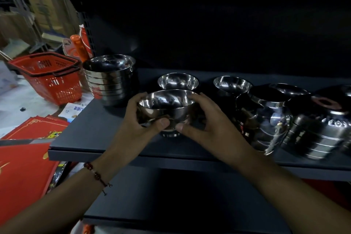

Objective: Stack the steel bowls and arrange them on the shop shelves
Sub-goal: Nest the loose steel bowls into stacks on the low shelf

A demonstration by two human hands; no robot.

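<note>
You've got one steel bowl cupped between both hands, just above the dark shelf, right of the finished stack at the shelf's left end. Left hand: fingers curled round the bowl's left wall, thumb pressed on its lower front. Right hand: thumb on the lower front beside the other thumb, fingers spread round the right side; can't tell how firmly they clamp. There seems to be another rim or foot under the held bowl, too dark to say whether it's already nested in one.

Risks from here:
- Polished steel, grip mostly on the lower curve. If either thumb slides, the bowl tips forward and goes off the shelf's front edge.
- Carrying it left to the stack: that stack is tall and sits near the shelf's left edge. Set it down off-centre and it rides on the rim, cocks, and may push the column toward the red basket on the floor beyond.
- Two loose bowls, and, sit just behind and right of the held one. A wrist sweep could knock them.
- Further right of the stack, the overturned bowl piles look leaning; a right-elbow bump could roll them.
</note>
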